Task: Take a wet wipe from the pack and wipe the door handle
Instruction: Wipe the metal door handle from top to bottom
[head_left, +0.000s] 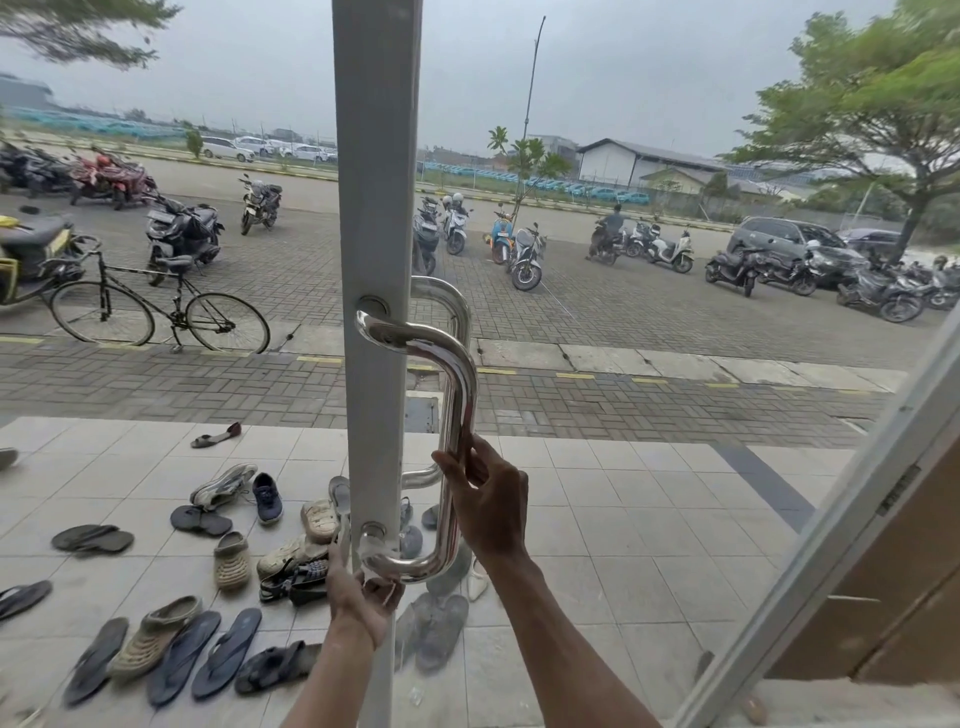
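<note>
A chrome D-shaped door handle (457, 395) is fixed to the white frame (371, 208) of a glass door. My right hand (488, 499) is closed around the lower part of the handle's upright bar. My left hand (361, 592) is under the handle's bottom bend, by the lower mount. It pinches a thin whitish wet wipe (373, 544) that lies against the mount and bend. A second, matching handle (447, 301) shows through the glass on the far side. The wipe pack is out of view.
Many shoes and sandals (228, 561) lie on the tiled porch beyond the glass. A bicycle (161, 312) and parked motorbikes (524, 254) stand on the paved lot. Another door's frame (831, 530) slants across the right side.
</note>
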